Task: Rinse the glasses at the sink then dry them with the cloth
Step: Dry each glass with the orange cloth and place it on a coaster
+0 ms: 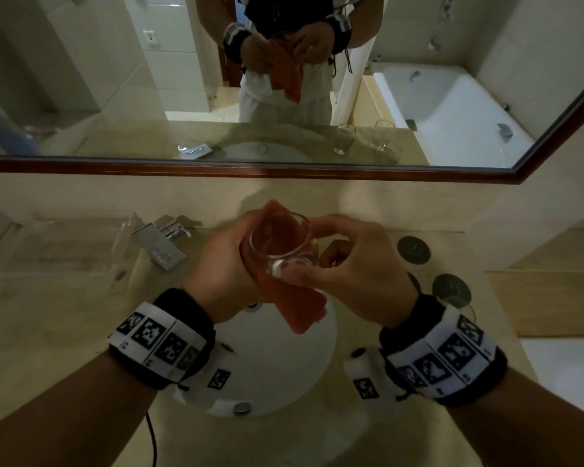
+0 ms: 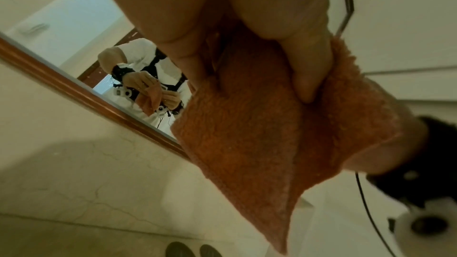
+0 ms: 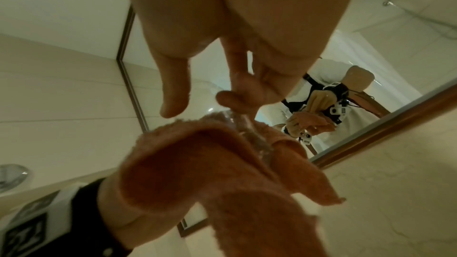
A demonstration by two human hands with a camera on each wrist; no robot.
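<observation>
The head camera looks down from above at the sink (image 1: 277, 358) and forward to the mirror (image 1: 317, 96) on the wall. Each wrist camera sits very close under its hand and looks up along the fingers. All three views share the orange cloth (image 1: 300, 308) (image 2: 259, 134) (image 3: 222, 173) and the mirror (image 2: 61, 32) (image 3: 358, 77).

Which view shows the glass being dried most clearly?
The head view: the glass shows whole, cradled in the cloth by the left hand, with the right hand pinching its base. The right wrist view catches only a blurred clear sliver among cloth folds. In the left wrist view the cloth hides it.
</observation>
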